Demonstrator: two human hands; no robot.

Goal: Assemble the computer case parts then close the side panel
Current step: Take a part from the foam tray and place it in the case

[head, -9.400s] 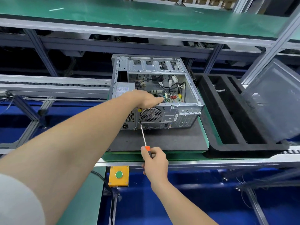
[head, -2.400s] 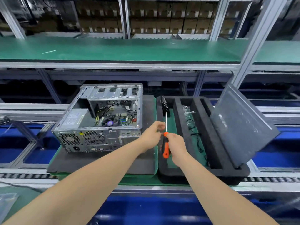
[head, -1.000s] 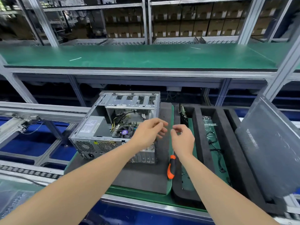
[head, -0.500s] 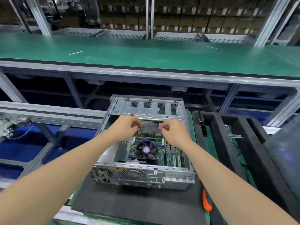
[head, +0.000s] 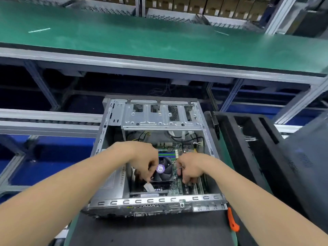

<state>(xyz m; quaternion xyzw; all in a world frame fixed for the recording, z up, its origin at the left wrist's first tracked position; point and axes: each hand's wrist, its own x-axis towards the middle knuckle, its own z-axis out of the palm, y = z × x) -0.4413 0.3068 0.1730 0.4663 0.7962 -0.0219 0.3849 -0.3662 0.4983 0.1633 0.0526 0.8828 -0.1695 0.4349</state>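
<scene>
The open silver computer case lies on its side on a dark mat, with the motherboard facing up. Both my hands are inside it, on either side of the black CPU cooler fan with a purple sticker. My left hand curls its fingers over the fan's left edge; the fingertips are partly hidden. My right hand pinches a thin metal piece at the fan's right edge. The grey side panel leans at the far right, off the case.
An orange-handled screwdriver lies on the mat by the case's near right corner. A black foam tray with slots stands right of the case. A green shelf runs overhead behind. Cables and a drive cage fill the case's far end.
My head has come closer over the case. Both hands have moved from under the drive cage toward me and now sit at the two sides of the cooler fan.
</scene>
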